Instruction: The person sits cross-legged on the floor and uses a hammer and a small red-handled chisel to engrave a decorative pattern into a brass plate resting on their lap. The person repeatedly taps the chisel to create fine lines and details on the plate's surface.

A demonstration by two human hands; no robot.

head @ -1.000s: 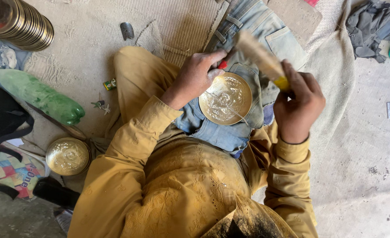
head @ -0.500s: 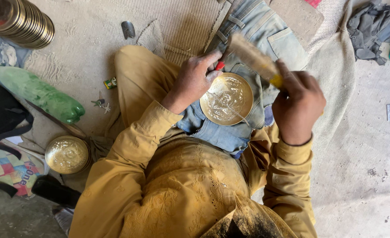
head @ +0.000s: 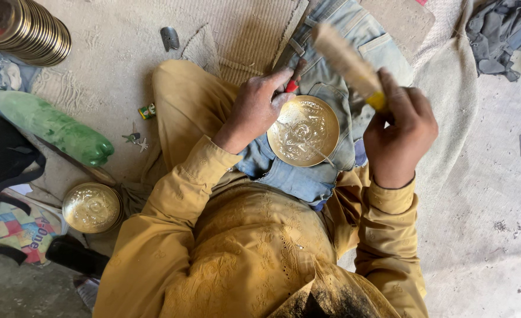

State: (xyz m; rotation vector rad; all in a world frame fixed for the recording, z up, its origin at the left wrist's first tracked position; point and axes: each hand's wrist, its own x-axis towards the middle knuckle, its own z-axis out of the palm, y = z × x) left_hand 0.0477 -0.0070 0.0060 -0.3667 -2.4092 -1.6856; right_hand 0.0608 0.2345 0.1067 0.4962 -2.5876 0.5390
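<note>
A brass plate [head: 303, 131] is rested on denim in the lap. A red-handled tool [head: 294, 82] is pinched against the plate's upper rim by the left hand [head: 254, 106]; right of the plate, a wooden mallet [head: 347, 62] is gripped in the right hand [head: 400, 132].

I am sitting cross-legged on the floor, steadying a round brass plate [head: 303, 131] on a folded piece of denim [head: 325, 88] in my lap. My left hand [head: 254, 109] is pinching a red-handled tool [head: 293, 82] at the plate's upper rim, while my right hand [head: 399, 132] is gripping a wooden mallet [head: 346, 62] (blurred) raised above it. A green bottle [head: 51, 126] is lying to my left, near stacked brass plates [head: 27, 29].
</note>
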